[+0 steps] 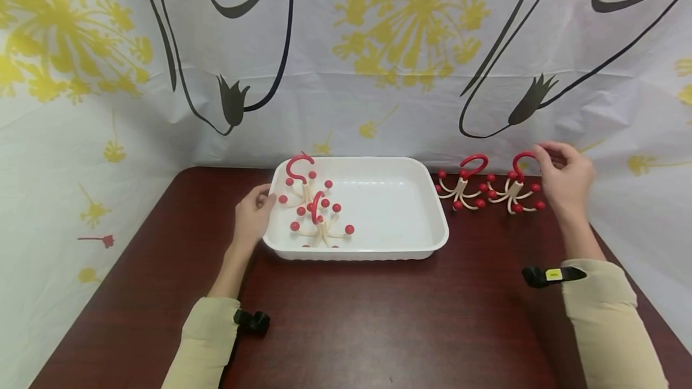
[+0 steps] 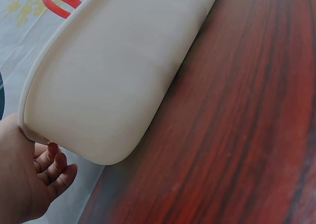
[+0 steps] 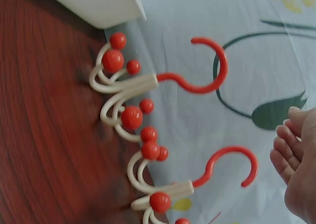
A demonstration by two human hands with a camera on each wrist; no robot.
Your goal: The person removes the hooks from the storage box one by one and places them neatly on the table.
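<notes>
A white rectangular tray sits on the table. My left hand grips its left rim; in the left wrist view the fingers curl under the rim, the thumb hidden. Inside the tray's left part stand two cream hangers with red hooks and red ball-tipped arms, a rear one and a front one. Two matching hangers, an inner one and an outer one, stand right of the tray. My right hand is beside the outer hanger's hook, fingers loosely bent, apart from it in the right wrist view.
The dark wood table extends in front of the tray. A white cloth with yellow and grey flower prints hangs close behind the tray and hangers, and along both sides.
</notes>
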